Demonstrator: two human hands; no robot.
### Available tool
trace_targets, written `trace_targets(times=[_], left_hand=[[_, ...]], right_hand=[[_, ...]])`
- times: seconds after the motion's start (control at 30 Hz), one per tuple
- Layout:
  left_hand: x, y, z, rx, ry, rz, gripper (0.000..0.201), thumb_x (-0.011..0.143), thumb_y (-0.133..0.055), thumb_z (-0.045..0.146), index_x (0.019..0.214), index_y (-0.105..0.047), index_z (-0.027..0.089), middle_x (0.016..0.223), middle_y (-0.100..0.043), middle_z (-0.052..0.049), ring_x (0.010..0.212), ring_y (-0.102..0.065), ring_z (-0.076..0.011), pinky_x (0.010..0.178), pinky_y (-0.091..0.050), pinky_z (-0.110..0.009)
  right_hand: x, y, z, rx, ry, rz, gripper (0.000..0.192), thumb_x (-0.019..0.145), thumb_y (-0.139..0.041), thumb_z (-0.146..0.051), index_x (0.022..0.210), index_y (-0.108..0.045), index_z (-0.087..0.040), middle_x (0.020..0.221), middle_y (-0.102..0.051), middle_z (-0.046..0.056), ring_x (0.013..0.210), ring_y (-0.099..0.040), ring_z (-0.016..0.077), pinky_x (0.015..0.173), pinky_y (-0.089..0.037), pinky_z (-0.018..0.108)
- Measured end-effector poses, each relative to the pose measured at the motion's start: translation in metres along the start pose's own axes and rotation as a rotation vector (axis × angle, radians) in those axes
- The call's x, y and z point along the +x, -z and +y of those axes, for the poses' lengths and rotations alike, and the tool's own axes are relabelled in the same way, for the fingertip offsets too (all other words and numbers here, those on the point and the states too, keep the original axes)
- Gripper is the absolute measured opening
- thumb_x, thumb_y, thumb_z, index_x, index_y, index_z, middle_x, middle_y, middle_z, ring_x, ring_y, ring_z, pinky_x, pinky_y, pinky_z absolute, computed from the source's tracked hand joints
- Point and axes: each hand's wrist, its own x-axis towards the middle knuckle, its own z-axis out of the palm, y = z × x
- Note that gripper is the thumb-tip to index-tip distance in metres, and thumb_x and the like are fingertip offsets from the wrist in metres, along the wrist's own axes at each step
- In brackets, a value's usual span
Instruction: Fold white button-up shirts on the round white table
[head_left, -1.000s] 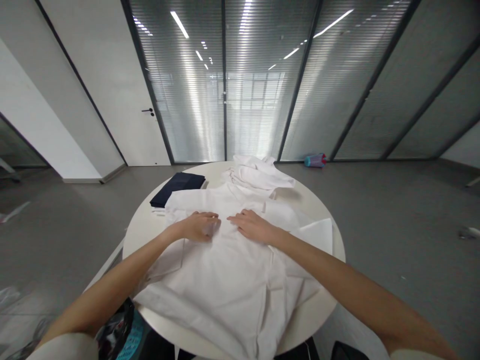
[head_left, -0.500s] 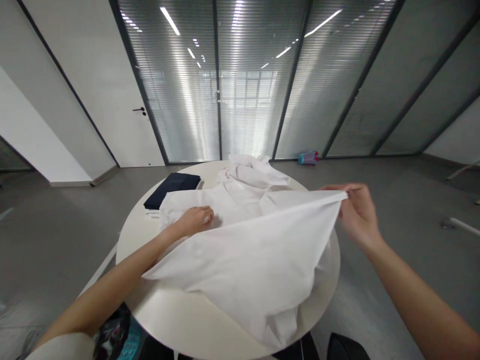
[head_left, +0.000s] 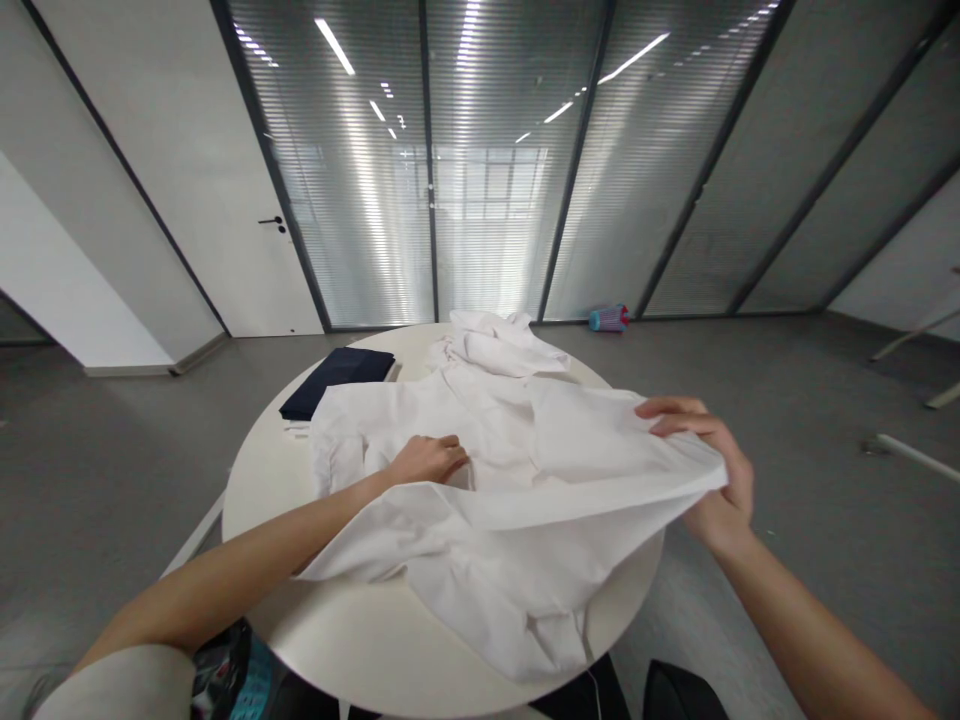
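A large white garment [head_left: 480, 540] lies loosely spread and creased over the round table, its near part hanging past the front edge. On the left, my left hand [head_left: 433, 460] rests low over the cloth, fingers curled down onto it; the fingertips are partly hidden. A fold of the garment lies across my left forearm. At the right side, my right hand [head_left: 705, 460] grips the garment's edge, with fingers on top and the thumb hidden underneath. The cloth stretches between both hands, and its far end is bunched up at the back.
A folded dark navy cloth [head_left: 339, 382] lies on white folded cloth at the back left of the round white table [head_left: 300, 620]. A blue and red object [head_left: 608, 319] sits on the floor by the glass wall. Below are a dark bag and a black chair part.
My right hand has moved slightly lower and taken a fuller grip on the edge. My left hand has shifted right and a little down. The raised near flap has sagged.
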Motion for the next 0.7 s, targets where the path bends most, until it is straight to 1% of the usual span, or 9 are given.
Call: trace_targets(times=[0.13,0.2,0.27,0.37,0.47,0.57,0.6,0.67,0.7], left_hand=[[-0.009,0.057,-0.042,-0.486,0.346,0.646,0.024,0.097,-0.044,0.038,0.092,-0.058,0.019,0.083,-0.065,-0.004,0.083,-0.064,-0.0207,0.078,-0.049,-0.031],[-0.014,0.089,-0.057,-0.872,0.389,0.868,0.026,0.091,-0.050,0.043,0.095,-0.058,0.019,0.086,-0.066,-0.004,0.087,-0.064,-0.0212,0.081,-0.051,-0.033],[-0.017,0.115,-0.055,-1.228,0.341,0.881,0.029,0.086,-0.057,0.044,0.099,-0.059,0.018,0.093,-0.068,-0.005,0.093,-0.065,-0.0225,0.085,-0.052,-0.034],[-0.015,0.130,-0.017,-1.463,0.196,0.694,0.034,0.085,-0.057,0.044,0.104,-0.062,0.017,0.100,-0.070,-0.008,0.099,-0.065,-0.0256,0.089,-0.053,-0.038],[-0.011,0.124,0.038,-1.299,-0.001,0.525,0.037,0.091,-0.053,0.049,0.107,-0.064,0.018,0.100,-0.070,-0.007,0.097,-0.066,-0.0273,0.085,-0.055,-0.041],[-0.016,0.116,0.073,-0.823,-0.196,0.344,0.032,0.096,-0.050,0.044,0.100,-0.069,0.019,0.103,-0.068,-0.009,0.099,-0.065,-0.0259,0.090,-0.053,-0.040],[-0.020,0.113,0.077,-0.645,-0.232,0.341,0.030,0.096,-0.050,0.042,0.098,-0.070,0.019,0.108,-0.067,-0.010,0.105,-0.063,-0.0265,0.096,-0.050,-0.042],[-0.028,0.105,0.074,-0.342,-0.213,0.447,0.031,0.093,-0.056,0.044,0.110,-0.069,0.021,0.126,-0.061,-0.012,0.125,-0.051,-0.0319,0.110,-0.038,-0.049],[-0.031,0.099,0.068,-0.230,-0.164,0.511,0.044,0.088,-0.062,0.050,0.122,-0.065,0.022,0.137,-0.053,-0.014,0.136,-0.040,-0.0366,0.115,-0.029,-0.054]], right_hand=[[0.007,0.013,-0.004,-0.082,0.120,0.371,0.012,0.084,-0.055,-0.045,0.088,-0.055,-0.034,0.108,-0.062,0.008,0.114,-0.057,0.0371,0.096,-0.042,0.060],[0.011,0.011,-0.004,-0.095,0.135,0.408,0.011,0.083,-0.058,-0.039,0.092,-0.053,-0.035,0.121,-0.060,0.006,0.125,-0.051,0.0370,0.103,-0.038,0.061],[0.014,-0.005,-0.002,-0.059,0.146,0.333,0.018,0.081,-0.063,-0.034,0.095,-0.050,-0.034,0.133,-0.056,0.005,0.133,-0.047,0.0347,0.110,-0.032,0.061],[0.017,-0.056,0.006,0.030,0.234,0.135,0.030,0.082,-0.067,-0.040,0.097,-0.043,-0.030,0.142,-0.049,0.007,0.140,-0.040,0.0325,0.113,-0.031,0.061],[0.017,-0.116,0.012,0.093,0.191,0.003,0.059,0.076,-0.074,-0.048,0.118,-0.036,-0.029,0.150,-0.037,0.015,0.141,-0.039,0.0326,0.109,-0.040,0.055],[0.022,-0.148,0.010,0.135,0.064,-0.121,0.063,0.079,-0.069,-0.046,0.130,-0.039,-0.025,0.140,-0.049,0.015,0.130,-0.051,0.0301,0.107,-0.044,0.048],[0.025,-0.151,0.009,0.159,0.035,-0.161,0.054,0.081,-0.066,-0.043,0.127,-0.045,-0.025,0.131,-0.057,0.013,0.123,-0.056,0.0286,0.105,-0.046,0.047],[0.034,-0.149,0.008,0.217,-0.024,-0.164,0.035,0.082,-0.065,-0.040,0.113,-0.057,-0.025,0.112,-0.067,0.008,0.108,-0.064,0.0263,0.100,-0.050,0.045],[0.039,-0.146,0.008,0.255,-0.073,-0.112,0.031,0.080,-0.067,-0.040,0.106,-0.060,-0.025,0.106,-0.069,0.006,0.104,-0.065,0.0260,0.099,-0.051,0.045]])
